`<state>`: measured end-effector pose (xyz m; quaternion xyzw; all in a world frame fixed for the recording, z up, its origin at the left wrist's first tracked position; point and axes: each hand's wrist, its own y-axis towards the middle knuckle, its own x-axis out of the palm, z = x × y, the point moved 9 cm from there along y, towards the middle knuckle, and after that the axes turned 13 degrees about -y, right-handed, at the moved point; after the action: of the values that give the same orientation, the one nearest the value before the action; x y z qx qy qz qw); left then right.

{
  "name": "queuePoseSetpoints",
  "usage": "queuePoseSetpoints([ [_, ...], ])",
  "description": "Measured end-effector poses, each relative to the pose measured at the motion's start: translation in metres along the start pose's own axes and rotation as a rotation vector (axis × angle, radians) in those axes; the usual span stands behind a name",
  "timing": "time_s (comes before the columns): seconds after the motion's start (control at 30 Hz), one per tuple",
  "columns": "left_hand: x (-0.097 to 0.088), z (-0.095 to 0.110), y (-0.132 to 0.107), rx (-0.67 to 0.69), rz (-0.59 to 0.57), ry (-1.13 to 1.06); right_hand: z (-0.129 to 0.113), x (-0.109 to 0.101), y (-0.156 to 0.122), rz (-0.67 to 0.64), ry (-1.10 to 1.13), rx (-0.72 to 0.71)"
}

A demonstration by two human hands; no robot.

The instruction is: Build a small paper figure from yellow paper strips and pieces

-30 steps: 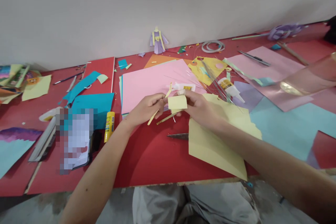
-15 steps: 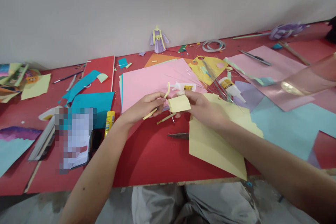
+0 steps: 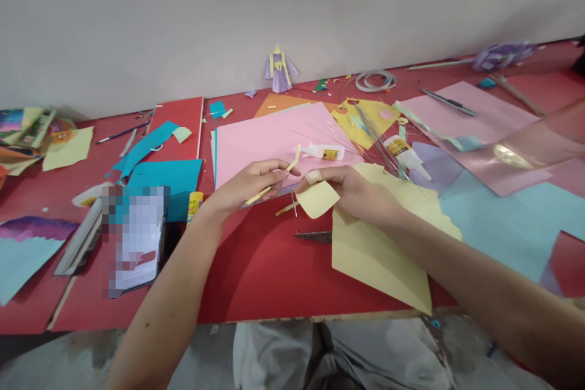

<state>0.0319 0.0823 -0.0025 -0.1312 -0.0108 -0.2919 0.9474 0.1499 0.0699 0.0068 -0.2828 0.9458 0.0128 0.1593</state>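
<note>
My left hand [image 3: 258, 181] is closed around a thin pale-yellow paper strip [image 3: 258, 196], whose bent upper end sticks up past the fingertips. Close to it, my right hand [image 3: 345, 187], with a bandage on one finger, pinches a small pale-yellow paper piece [image 3: 319, 200] by its upper edge. Beside that piece, a second thin yellow stick [image 3: 286, 209] with a whitish wire or thread pokes out; I cannot tell whether the right hand holds it. Under my right wrist lies a large torn-edged yellow sheet [image 3: 379, 256]. A dark pointed blade [image 3: 314, 236] sticks out from beneath it.
A glue bottle [image 3: 329, 152] lies on the pink paper [image 3: 269, 134], another glue bottle [image 3: 406, 155] to its right. A paper doll [image 3: 278, 70] leans against the wall. On the left are a phone [image 3: 139, 244], glue stick [image 3: 194, 206] and teal paper [image 3: 164, 177]; a craft knife [image 3: 448, 102] lies right.
My right hand has turned and moved slightly down and away from the left, tilting the small paper piece. My left hand keeps the bent strip, shifted a little.
</note>
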Motion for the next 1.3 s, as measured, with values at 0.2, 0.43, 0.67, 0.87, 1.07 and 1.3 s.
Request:
queuePoseSetpoints([
  [0.2, -0.002, -0.003, 0.001, -0.010, 0.000, -0.029, 0.005, -0.003, 0.002, 0.041, 0.008, 0.004],
  [0.43, -0.001, -0.001, -0.001, -0.006, 0.008, -0.086, 0.002, -0.008, 0.001, 0.099, -0.028, -0.025],
  [0.67, -0.005, 0.022, 0.000, 0.310, 0.123, -0.086, 0.024, -0.008, 0.006, 0.116, 0.587, 0.025],
  [0.87, 0.011, 0.047, -0.012, 0.662, 0.227, 0.513, 0.026, -0.005, 0.007, 0.087, 0.757, 0.085],
  [1.07, 0.028, 0.076, -0.047, 1.091, 0.453, 0.954, 0.023, -0.003, 0.005, 0.069, 0.759, 0.089],
  [1.3, 0.032, 0.058, -0.030, 0.946, 0.264, 0.613, 0.017, 0.001, 0.003, 0.024, 0.810, 0.077],
])
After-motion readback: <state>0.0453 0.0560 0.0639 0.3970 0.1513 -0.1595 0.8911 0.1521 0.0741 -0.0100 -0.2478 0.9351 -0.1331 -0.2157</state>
